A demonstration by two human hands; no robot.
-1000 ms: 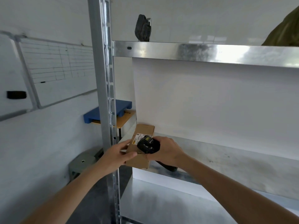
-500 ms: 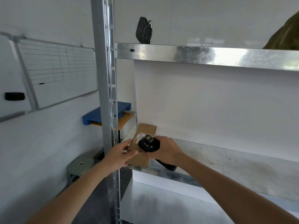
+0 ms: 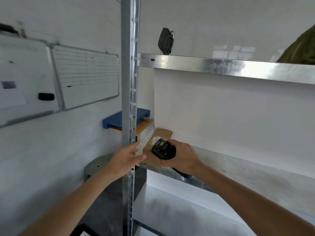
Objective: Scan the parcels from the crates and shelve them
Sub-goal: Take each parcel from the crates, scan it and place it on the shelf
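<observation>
While lying on the shelf (image 3: 238,169), parcel (image 3: 153,155) against straight left fingers (image 3: 138,158), scanner (image 3: 163,149) in curled right fingers (image 3: 172,163).

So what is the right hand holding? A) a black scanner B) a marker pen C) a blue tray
A: the right hand grips a black scanner just over the label of the cardboard parcel on the shelf.

The scanner (image 3: 163,149) hides part of the parcel's label (image 3: 156,139), whose print is unreadable.
</observation>
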